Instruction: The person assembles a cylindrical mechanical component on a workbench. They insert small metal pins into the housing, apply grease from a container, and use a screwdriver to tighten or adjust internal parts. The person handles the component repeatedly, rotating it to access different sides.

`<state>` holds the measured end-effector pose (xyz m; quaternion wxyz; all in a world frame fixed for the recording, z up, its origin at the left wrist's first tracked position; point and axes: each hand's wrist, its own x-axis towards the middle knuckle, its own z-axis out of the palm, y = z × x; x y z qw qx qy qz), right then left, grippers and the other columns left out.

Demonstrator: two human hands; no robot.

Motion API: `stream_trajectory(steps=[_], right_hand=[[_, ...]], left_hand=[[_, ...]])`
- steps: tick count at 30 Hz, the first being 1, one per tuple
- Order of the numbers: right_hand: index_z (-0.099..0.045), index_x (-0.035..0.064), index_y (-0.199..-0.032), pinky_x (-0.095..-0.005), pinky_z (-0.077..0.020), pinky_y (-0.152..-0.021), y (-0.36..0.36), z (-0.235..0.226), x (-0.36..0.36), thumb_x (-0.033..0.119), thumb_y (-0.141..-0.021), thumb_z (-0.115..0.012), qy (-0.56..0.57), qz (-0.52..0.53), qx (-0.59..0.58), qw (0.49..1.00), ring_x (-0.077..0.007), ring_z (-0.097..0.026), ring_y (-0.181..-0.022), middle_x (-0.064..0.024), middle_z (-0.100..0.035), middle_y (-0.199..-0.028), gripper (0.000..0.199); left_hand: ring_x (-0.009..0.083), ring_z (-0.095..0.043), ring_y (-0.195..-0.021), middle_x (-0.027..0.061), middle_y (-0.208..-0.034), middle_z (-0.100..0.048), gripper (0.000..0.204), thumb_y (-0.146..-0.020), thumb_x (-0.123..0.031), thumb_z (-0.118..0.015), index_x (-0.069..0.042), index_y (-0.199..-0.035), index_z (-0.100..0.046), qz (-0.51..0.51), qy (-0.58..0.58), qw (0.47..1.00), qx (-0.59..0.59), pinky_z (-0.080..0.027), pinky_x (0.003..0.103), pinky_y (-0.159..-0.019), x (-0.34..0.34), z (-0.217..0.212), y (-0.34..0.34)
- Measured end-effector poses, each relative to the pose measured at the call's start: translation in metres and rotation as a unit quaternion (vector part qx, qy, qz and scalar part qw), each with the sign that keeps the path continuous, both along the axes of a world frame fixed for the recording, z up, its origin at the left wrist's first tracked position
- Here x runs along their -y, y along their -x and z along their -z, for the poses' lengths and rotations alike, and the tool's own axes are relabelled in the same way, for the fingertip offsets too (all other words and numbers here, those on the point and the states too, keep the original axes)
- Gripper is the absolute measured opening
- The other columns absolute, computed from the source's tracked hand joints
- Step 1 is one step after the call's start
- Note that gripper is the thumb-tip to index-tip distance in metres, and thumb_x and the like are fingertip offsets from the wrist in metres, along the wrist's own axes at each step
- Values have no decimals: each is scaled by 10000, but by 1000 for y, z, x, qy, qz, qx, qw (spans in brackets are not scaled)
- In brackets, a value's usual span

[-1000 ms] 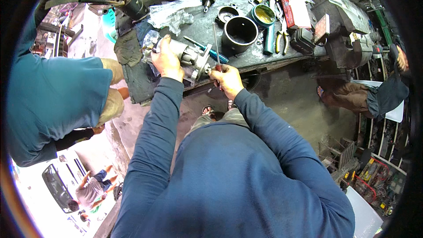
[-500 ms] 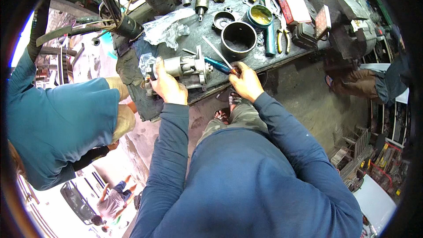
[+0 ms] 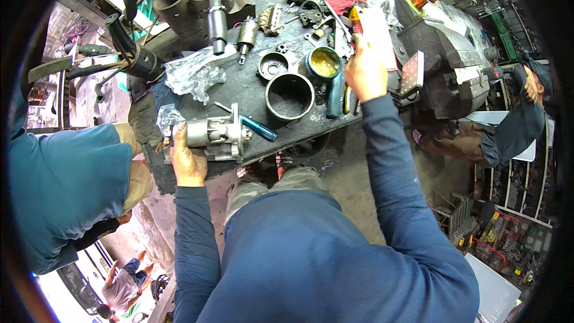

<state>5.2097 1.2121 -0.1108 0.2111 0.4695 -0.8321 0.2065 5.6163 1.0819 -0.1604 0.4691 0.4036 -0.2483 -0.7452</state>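
My left hand [image 3: 188, 158] is closed around the rear end of a silver starter motor [image 3: 215, 134], which lies on its side along the bench's near edge. Out over the tools at the right, my right hand [image 3: 366, 72] is closed. A thin metal shaft juts up-left from its fingers and looks like the screwdriver [image 3: 338, 20]; its handle is hidden in my grip. Beside the starter's front lies a teal-handled tool [image 3: 258, 127]. A wide metal cylinder [image 3: 289, 97] stands open end up, near a round end cap [image 3: 273, 66] and a tin of yellow grease [image 3: 324, 62].
An armature [image 3: 247, 36], crumpled clear plastic [image 3: 194, 75] and a red cloth [image 3: 344, 1] lie on the dark workbench [image 3: 239, 91]. Large dark castings [image 3: 442, 54] border its right side. One co-worker [image 3: 78, 185] is close at left; another person [image 3: 514, 119] is at far right.
My right hand has moved from beside the starter motor to the tools at the right, with the screwdriver apparently still in it. My left hand keeps its hold. The view has shifted.
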Motion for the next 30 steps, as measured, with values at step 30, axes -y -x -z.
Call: stream_trajectory(steps=[30], right_hand=[[-676,-49,-992,-281,-550,-642,-240,80,-18,55,-871,-724,-17,-45,854,517,-144,-653,-694,-82,-695,-825,167]], left_hand=[[178,-656,-851,42,-914,-676,164,-875,-165,-730,-40,-977,-700,-43,-44,997,42,-524,347,-815,12,-4,4]])
